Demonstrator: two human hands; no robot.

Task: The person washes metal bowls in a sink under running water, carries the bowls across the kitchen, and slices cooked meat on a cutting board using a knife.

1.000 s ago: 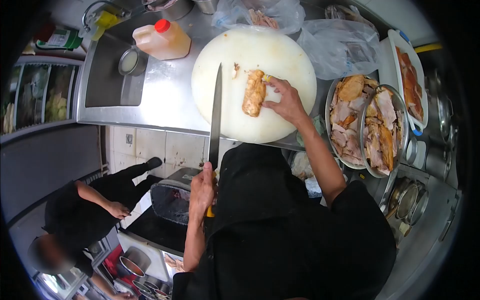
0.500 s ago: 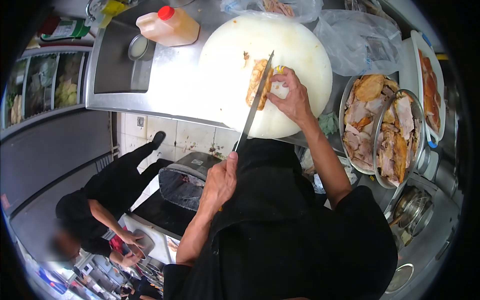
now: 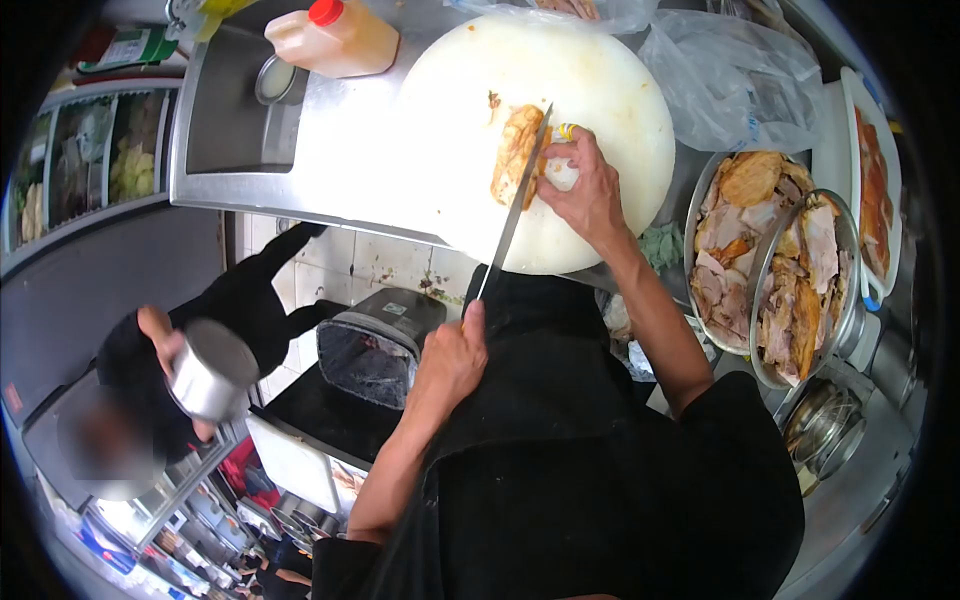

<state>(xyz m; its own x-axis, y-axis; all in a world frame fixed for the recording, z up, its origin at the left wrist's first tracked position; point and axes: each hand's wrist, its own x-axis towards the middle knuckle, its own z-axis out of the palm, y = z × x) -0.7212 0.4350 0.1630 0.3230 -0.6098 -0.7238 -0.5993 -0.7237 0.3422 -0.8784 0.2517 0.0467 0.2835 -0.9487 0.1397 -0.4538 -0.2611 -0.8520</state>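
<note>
Gripping one knife (image 3: 516, 195) in our left hand (image 3: 455, 357), we half-curl our right hand (image 3: 590, 192), hold unclear, at one meat roll (image 3: 515, 150) on one board (image 3: 605, 75).

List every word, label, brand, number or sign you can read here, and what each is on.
None can be read.
Green container: white label, print too small.
Clear plastic bag beside the round cutting board: blue marks, too blurred.
Bin: pale sticker, too small.
Knife blade: no marking visible.
</note>
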